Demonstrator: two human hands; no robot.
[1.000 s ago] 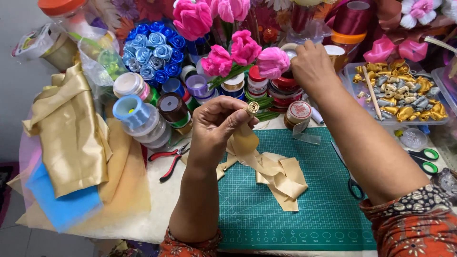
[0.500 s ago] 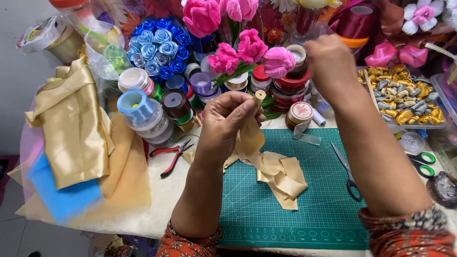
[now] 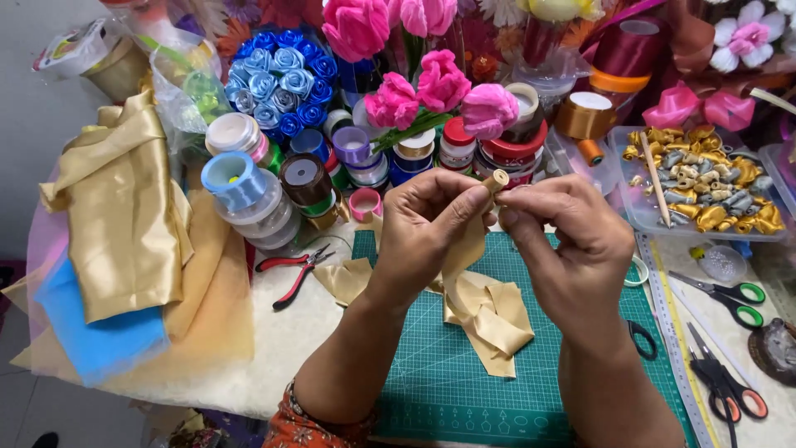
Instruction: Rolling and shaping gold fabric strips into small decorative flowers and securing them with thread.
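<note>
Gold ribbon point(image 3: 485, 311) is what both hands are on here. Its top end is rolled into a tight little bud point(image 3: 496, 179), held up over the green cutting mat point(image 3: 431, 373), and the loose tail hangs down and piles up on the mat between the wrists.

The left hand point(image 3: 427, 228) has its fingers pressed together around the ribbon just under the bud, thumb on top. The right hand point(image 3: 572, 241) pinches the roll from the other side, fingertips touching the bud.

If you ask me, the trick at this stage is keeping the roll tight at the base while feeding the tail in slowly and flat, no twists. I'd let the left hand do the clamping and the right hand do the turning. Keep the tail clear of the pile so it doesn't snag.

Stuff around: red pliers point(image 3: 292, 270) on the tabletop to the left of the mat, ribbon spools point(image 3: 307, 178) behind them, pink fabric roses point(image 3: 439, 83) at the far side, a clear tray of gold and silver buds point(image 3: 705, 187) far right, and scissors point(image 3: 730, 294) near right.
</note>
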